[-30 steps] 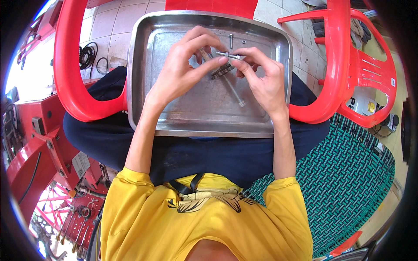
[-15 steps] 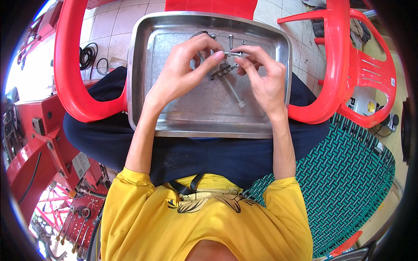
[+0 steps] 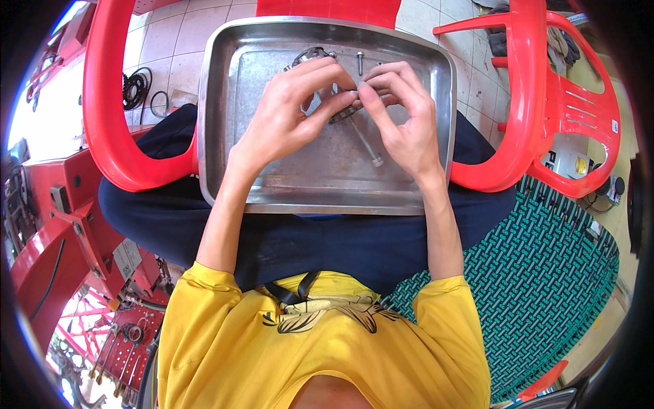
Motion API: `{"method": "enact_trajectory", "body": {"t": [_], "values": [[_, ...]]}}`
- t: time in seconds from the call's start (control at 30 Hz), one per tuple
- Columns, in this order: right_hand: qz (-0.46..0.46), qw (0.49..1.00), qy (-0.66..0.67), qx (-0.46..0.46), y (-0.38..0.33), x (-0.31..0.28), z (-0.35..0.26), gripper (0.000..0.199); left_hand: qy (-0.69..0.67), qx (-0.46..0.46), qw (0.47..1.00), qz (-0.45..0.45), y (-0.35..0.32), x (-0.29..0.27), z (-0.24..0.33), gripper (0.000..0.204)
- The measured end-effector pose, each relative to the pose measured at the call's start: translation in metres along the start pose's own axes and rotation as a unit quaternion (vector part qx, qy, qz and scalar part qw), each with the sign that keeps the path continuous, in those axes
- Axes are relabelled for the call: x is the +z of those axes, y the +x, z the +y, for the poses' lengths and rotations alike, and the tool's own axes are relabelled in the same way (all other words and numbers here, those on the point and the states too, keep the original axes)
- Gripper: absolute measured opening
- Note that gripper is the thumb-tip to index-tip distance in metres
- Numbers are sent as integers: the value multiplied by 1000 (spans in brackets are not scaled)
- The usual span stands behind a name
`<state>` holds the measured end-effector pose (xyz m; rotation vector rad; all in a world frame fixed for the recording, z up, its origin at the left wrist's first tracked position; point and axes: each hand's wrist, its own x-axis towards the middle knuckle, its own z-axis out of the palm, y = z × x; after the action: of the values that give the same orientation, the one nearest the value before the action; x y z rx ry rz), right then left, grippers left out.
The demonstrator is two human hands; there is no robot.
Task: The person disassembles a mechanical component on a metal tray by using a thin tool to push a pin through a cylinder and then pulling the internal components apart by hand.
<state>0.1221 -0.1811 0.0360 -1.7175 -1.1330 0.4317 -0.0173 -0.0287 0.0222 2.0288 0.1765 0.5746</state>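
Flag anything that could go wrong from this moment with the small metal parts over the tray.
Both the left hand and the right hand pinch a small metal assembly above the steel tray; a slip might drop it. The tray sits on the lap between red chair arms, so a knee shift could tip it, rolling the loose bolt.

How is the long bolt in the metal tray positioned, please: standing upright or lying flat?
Lying flat. The long bolt rests at a slant on the floor of the metal tray, its head end toward the person, partly under the right hand.
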Motion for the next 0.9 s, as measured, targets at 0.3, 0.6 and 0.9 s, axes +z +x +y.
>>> {"method": "enact_trajectory", "body": {"t": [0.3,0.6,0.9], "values": [[38,997,65,26,-2,4,-6,22,32,6,999,5,-1,1,-2,12],[-31,999,23,30,-1,-4,5,26,20,23,999,23,0,3,-2,7],[-17,998,59,34,-2,-3,9,23,4,19,999,37,1,2,3,10]]}}
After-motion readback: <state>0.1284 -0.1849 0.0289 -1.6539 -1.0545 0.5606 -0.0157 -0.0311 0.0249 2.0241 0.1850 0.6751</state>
